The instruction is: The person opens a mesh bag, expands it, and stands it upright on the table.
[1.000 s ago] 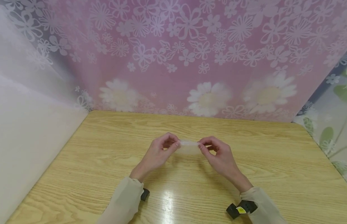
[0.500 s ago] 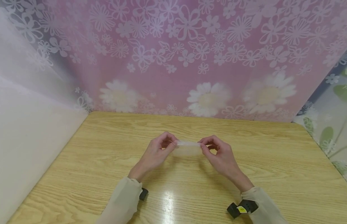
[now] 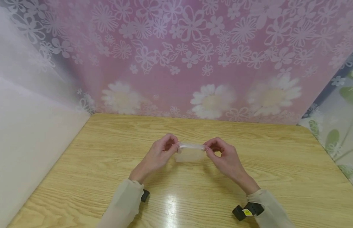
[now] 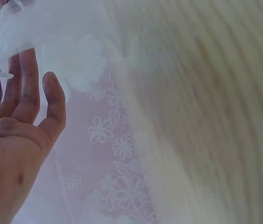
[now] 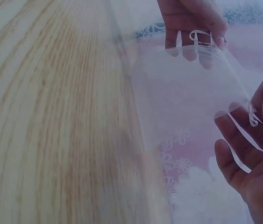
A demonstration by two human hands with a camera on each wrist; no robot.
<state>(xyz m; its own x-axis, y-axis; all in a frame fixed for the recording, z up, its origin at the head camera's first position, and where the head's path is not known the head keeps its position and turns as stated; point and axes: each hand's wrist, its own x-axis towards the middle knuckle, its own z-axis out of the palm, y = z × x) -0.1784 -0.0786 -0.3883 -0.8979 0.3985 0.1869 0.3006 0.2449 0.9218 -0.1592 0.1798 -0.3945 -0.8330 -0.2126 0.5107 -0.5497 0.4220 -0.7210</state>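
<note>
A sheer white drawstring pouch point(image 3: 190, 154) is stretched between the two hands, just above the table. My left hand point(image 3: 162, 152) pinches its upper left corner between thumb and fingers. At the upper right corner, my right hand point(image 3: 225, 157) pinches it the same way. In the right wrist view the thin pouch body point(image 5: 183, 98) hangs down from the fingers, and white cord loops point(image 5: 252, 116) stick out at both corners. The left wrist view shows a cord end point(image 4: 2, 74) by the left thumb, with other fingers behind the fabric.
The wood-grain table point(image 3: 108, 164) spreads around both hands. A pink flowered curtain point(image 3: 165, 79) stands along its back edge, with a pale sheet point(image 3: 31, 126) on the left. Black wrist straps point(image 3: 254, 209) sit under the light sleeves point(image 3: 122, 199).
The left hand has shifted slightly left, and the hands are a little farther apart. The pouch's upper edge spans wider, and more of its body shows below. Both hands keep their grip.
</note>
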